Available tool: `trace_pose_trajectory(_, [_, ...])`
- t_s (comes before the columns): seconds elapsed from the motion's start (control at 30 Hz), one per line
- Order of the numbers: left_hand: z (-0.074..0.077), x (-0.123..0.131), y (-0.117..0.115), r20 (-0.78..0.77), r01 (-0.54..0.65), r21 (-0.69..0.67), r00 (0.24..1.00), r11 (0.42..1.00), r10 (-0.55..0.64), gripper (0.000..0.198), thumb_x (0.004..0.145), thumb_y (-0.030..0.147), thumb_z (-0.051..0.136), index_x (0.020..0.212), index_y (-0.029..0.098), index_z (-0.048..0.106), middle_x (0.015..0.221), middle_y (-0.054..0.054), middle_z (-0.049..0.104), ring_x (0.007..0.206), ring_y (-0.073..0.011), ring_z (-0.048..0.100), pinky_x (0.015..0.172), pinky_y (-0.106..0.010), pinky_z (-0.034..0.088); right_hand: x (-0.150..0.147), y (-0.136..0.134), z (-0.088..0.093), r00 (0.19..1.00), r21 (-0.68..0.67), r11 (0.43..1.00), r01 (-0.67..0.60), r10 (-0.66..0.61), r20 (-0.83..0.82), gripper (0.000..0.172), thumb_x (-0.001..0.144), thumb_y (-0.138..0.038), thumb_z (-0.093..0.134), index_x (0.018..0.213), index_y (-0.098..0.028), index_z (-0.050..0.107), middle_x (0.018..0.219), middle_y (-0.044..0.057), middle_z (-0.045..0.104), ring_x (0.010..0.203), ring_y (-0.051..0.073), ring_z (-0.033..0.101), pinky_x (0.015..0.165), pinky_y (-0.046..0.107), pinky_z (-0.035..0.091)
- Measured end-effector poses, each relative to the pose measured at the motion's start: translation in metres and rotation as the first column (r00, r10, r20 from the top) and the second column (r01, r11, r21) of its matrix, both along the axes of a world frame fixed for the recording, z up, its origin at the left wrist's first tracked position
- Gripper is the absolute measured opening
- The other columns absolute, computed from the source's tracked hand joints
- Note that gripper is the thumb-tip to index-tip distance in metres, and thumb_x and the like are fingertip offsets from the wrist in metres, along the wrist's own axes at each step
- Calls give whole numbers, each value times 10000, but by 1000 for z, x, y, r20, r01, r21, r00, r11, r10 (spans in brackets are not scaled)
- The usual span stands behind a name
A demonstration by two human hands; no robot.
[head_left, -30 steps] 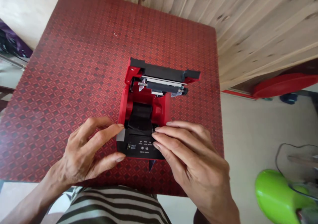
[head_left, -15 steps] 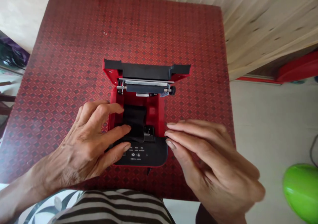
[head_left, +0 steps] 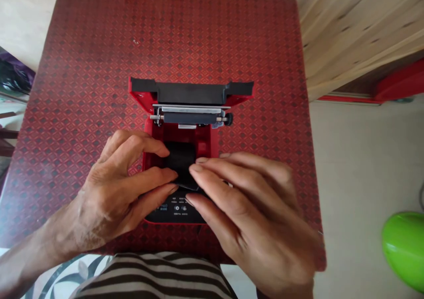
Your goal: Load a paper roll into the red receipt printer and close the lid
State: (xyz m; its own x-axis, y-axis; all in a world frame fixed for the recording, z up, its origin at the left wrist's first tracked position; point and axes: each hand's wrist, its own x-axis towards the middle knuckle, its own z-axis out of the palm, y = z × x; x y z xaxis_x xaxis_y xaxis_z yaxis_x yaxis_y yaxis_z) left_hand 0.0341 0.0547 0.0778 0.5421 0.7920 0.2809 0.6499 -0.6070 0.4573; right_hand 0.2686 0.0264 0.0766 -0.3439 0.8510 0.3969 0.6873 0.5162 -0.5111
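Here, left hand (head_left: 114, 191) at black strip (head_left: 181, 160) inside open red printer (head_left: 202, 146), can't tell if grip clamped; right hand (head_left: 253, 217), grip apart.

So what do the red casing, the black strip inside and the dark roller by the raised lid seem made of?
Red casing: probably moulded plastic, slightly glossy, judging by its smooth, evenly coloured walls.
Black strip: perhaps film or coated ribbon; smooth and dark, though fabric can't be ruled out.
Dark roller: likely rubber, given its dull, matte surface; its ends look like shiny metal.
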Motion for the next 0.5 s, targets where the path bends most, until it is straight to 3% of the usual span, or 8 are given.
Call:
trace_pose_trajectory(0.13, [1, 2, -4, 16, 4, 53, 1000, 999, -5, 102, 998, 259, 675, 1072, 259, 746, 1175, -80, 705, 1112, -275, 668, 914, -496, 581, -10, -4, 1, 998, 22, 998, -58, 57, 37, 199, 1024, -145, 660, 1190, -168, 767, 1090, 18, 836, 1060, 236, 722, 950, 407, 526])
trace_pose_trajectory(0.27, [2, -7, -4, 38, 12, 70, 999, 998, -14, 229, 996, 422, 692, 1141, 247, 727, 1189, -84, 700, 1114, -276, 665, 919, -493, 573, -6, -8, -2, 999, -7, 999, -49, 49, 15, 181, 983, -76, 680, 1110, -173, 766, 988, 12, 829, 990, 213, 721, 928, 386, 531])
trace_pose_trajectory(0.5, [-7, -37, -9, -96, -101, 262, 987, 960, 130, 354, 1007, 373, 665, 1342, 258, 643, 1317, -84, 639, 1214, -301, 623, 1027, -565, 532, 4, -20, -10, 998, -3, 998, -56, 56, -28, 244, 925, -28, 702, 1120, -171, 736, 1091, 37, 834, 1060, 229, 735, 945, 432, 533])
